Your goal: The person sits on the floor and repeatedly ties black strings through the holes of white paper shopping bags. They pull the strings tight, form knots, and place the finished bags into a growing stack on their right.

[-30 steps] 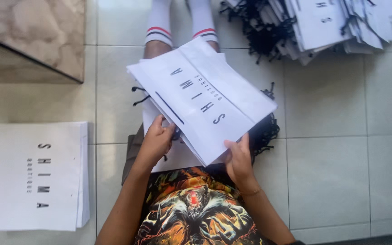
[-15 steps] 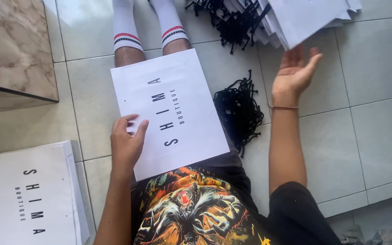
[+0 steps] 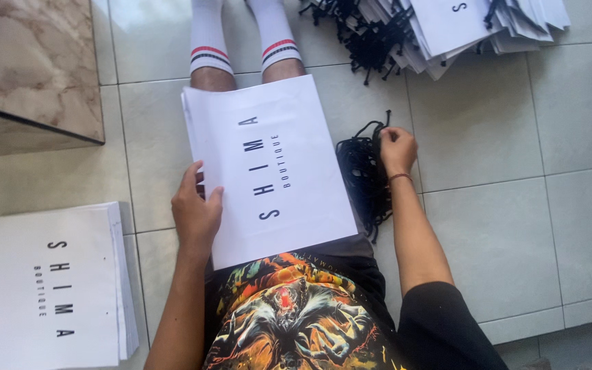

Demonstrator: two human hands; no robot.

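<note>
The left hand (image 3: 196, 212) lies spread on the near left edge of a flat white paper bag (image 3: 268, 168) with dark lettering, thumb on top of the sheet and fingers curled round its edge, pinning it across the person's lap and outstretched legs. Over on the other side, the right hand (image 3: 397, 149) is down on the tiled floor (image 3: 515, 205) just beside the bag, fingers pinched into the top of a tangled bundle of black cords (image 3: 364, 178), gripping some of the strands; how many it has, the view does not show. That bundle sits right against the bag's right edge. Up ahead, beyond the white socks with red and dark stripes (image 3: 241, 41), a loose heap of white bags with black cord handles (image 3: 447, 27) fans across the tiles. At the far left, a neat stack of flat white bags (image 3: 56, 288) lies near the person's left elbow, and a marble-topped block (image 3: 29, 68) stands above it.
</note>
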